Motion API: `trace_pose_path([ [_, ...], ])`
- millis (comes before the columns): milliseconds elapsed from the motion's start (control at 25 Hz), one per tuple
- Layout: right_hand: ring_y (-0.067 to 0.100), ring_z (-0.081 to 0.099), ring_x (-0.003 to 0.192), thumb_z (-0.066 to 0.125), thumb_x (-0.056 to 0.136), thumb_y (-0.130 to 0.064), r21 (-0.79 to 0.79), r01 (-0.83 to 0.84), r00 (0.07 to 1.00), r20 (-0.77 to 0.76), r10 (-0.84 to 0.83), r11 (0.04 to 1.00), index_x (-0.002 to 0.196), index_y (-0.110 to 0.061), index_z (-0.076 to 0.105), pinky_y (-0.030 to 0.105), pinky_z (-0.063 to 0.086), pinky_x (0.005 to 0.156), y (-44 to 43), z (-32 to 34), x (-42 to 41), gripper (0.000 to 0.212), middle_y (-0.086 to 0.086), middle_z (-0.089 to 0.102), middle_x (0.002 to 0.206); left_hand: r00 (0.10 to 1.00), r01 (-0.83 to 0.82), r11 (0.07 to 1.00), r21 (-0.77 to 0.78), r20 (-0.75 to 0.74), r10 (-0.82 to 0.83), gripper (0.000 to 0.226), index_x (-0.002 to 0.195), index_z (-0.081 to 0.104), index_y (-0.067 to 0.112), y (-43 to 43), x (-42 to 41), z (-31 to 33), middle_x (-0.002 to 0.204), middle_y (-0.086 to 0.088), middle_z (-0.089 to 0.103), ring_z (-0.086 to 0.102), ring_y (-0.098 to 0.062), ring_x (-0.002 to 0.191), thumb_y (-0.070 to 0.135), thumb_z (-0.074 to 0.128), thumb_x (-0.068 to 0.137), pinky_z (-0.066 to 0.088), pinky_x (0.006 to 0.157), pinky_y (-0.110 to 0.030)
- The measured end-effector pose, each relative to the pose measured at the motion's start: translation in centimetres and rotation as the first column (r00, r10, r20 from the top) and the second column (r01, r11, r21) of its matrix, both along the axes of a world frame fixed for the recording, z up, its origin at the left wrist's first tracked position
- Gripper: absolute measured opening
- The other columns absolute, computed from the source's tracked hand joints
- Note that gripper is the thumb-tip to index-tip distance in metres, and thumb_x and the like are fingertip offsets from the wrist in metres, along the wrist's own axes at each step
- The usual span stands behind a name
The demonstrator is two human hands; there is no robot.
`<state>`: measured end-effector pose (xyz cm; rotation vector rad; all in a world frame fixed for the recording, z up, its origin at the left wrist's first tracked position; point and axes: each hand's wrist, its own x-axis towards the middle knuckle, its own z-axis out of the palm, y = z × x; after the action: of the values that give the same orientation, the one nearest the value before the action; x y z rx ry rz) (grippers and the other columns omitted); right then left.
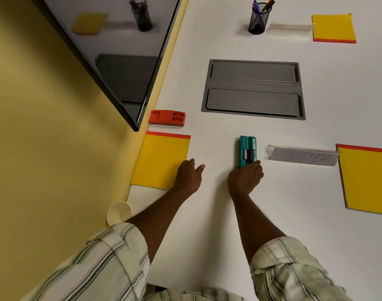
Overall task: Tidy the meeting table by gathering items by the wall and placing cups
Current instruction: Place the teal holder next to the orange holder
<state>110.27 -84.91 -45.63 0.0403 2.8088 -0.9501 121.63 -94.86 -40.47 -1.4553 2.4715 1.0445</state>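
A teal board eraser [247, 148] lies on the white table [207, 213], and my right hand [245, 179] grips its near end with curled fingers. My left hand [189, 175] rests with relaxed fingers on the right edge of a yellow notepad [159, 161] that lies against the wall. An orange eraser [167, 117] sits just beyond that pad, also by the wall. A cream paper cup [118, 212] stands at the table's edge beside my left forearm, partly hidden by my sleeve.
A grey cable hatch [253, 90] is set into the table ahead. A clear name plate [303, 156] and a second yellow pad [366, 179] lie to the right. Far off stand a mesh pen holder [259, 18], another name plate [290, 29] and a third pad [333, 28]. A dark wall screen [120, 61] overhangs the left.
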Motion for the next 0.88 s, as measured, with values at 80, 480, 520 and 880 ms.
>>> trace_pose_path([
  [80,0.035,0.041,0.123,0.064,0.084,-0.009,-0.098,0.014,1.000,-0.013,-0.016,0.995,0.136,0.002,0.035,0.043,0.036,0.106,-0.6,0.2,0.0,0.061,0.019,0.047,0.132,1.000,-0.019,1.000,0.005,-0.002,0.019,0.056,0.141,0.035,0.003,-0.4,-0.2,0.0,0.142,-0.018,0.043,0.039,-0.030,0.131,0.037,0.042,0.098,0.035,0.106,-0.038],
  [480,0.025,0.041,0.125,0.067,0.085,-0.009,-0.379,-0.392,0.920,-0.139,0.367,0.838,0.136,-0.005,0.038,0.028,0.041,0.098,-12.5,4.2,-6.0,0.058,0.012,0.043,0.132,0.988,-0.139,0.990,-0.030,-0.068,0.137,0.055,0.143,0.029,0.004,-3.5,-2.5,0.6,0.144,-0.014,0.039,0.038,-0.027,0.132,0.032,0.043,0.098,0.038,0.104,-0.034],
  [520,0.025,0.041,0.126,0.068,0.085,-0.010,-0.362,-0.435,0.900,-0.155,0.407,0.824,0.138,-0.005,0.037,0.029,0.042,0.100,-14.1,4.5,-6.6,0.061,0.012,0.043,0.133,0.983,-0.167,0.985,-0.033,-0.077,0.164,0.054,0.142,0.030,0.003,-4.2,-2.3,0.7,0.143,-0.015,0.040,0.038,-0.028,0.131,0.031,0.043,0.098,0.038,0.104,-0.034],
  [880,0.024,0.037,0.128,0.067,0.081,-0.002,-0.228,-0.715,0.699,-0.249,0.670,0.661,0.139,-0.008,0.038,0.036,0.044,0.105,-24.3,4.8,-9.1,0.064,0.012,0.040,0.134,0.924,-0.355,0.935,-0.011,-0.159,0.349,0.061,0.147,0.020,0.006,-10.4,-1.2,1.2,0.152,-0.015,0.028,0.031,-0.030,0.140,0.027,0.047,0.097,0.036,0.110,-0.037],
])
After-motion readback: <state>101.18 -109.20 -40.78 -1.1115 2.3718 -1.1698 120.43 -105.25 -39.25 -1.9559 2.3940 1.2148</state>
